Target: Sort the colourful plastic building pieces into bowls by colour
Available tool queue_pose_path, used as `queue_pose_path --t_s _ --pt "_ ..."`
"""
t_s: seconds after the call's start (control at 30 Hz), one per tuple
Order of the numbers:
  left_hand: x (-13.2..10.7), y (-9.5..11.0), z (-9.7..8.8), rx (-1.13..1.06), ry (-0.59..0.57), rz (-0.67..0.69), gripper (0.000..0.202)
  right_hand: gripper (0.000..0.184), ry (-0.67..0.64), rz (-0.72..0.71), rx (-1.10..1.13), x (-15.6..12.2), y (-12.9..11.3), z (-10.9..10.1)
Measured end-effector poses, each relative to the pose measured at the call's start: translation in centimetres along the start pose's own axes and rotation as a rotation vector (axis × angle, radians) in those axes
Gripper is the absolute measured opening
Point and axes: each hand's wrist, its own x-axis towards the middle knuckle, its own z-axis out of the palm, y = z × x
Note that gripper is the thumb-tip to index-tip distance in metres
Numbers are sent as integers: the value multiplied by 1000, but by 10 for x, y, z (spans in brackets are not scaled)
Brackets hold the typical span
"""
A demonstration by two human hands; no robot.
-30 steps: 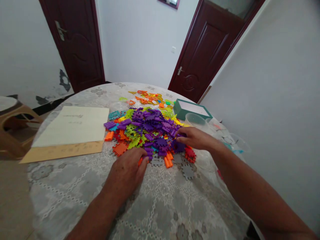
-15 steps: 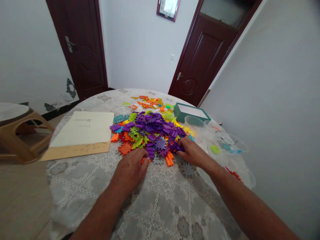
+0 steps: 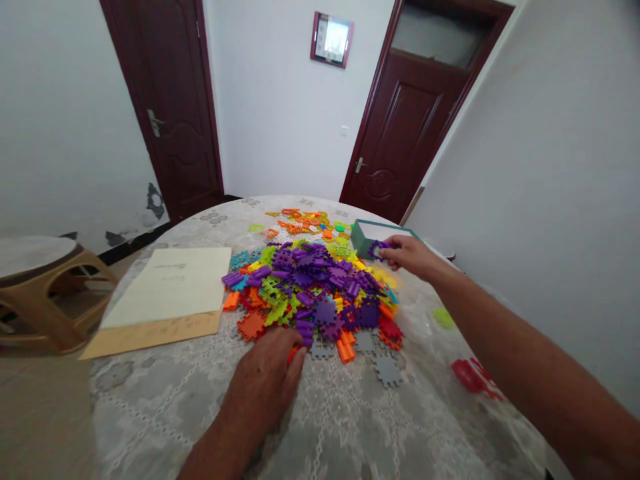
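Observation:
A heap of interlocking plastic building pieces point(image 3: 303, 277), mostly purple with lime green, orange, red and yellow, lies on the table. At its near edge rests my left hand point(image 3: 273, 363), fingers curled, with an orange building piece point(image 3: 293, 353) showing between thumb and forefinger. My right hand point(image 3: 406, 257) is raised beyond the right side of the heap, its fingers closed on a purple notched building piece point(image 3: 376, 249). That piece is in front of a green box point(image 3: 359, 238) with a white top. Grey square pieces point(image 3: 387, 368) lie flat at the heap's near right.
A cream sheet of paper point(image 3: 167, 283) lies over a tan folder at left. Smaller orange pieces point(image 3: 300, 220) are scattered at the back. A red piece point(image 3: 473, 375) and a lime piece point(image 3: 443, 317) sit by clear plastic at right. A stool point(image 3: 55, 293) stands left of the table.
My right hand has left the heap's right edge and moved up and away toward the green box, carrying a purple piece. My left hand stays at the near edge. The view has tilted slightly upward.

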Motion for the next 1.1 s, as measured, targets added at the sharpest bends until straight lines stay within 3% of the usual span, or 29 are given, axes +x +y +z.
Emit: queue_pose_path --t_s 0.13,0.3,0.47,0.63,0.77,0.87,0.97,1.1 --pt "1 -3 3 -17 16 19 16 25 260 96 -168 75 18 -16" --pt "2 -5 4 -38 55 27 16 21 317 151 -364 130 40 -19" --pt "2 -7 4 -63 35 13 17 27 266 125 -473 146 55 -6" --pt "-1 -8 6 -55 25 14 17 45 240 112 -484 137 52 2" --pt "0 -5 4 -35 9 5 16 48 266 86 -447 116 35 4" --pt "1 -4 3 -16 7 8 15 44 275 20 -419 78 13 7" --pt "3 -4 3 -5 6 22 15 34 230 -111 -333 9 -12 14" --pt "4 -4 4 4 -7 50 15 27 131 -192 -243 -112 -30 28"
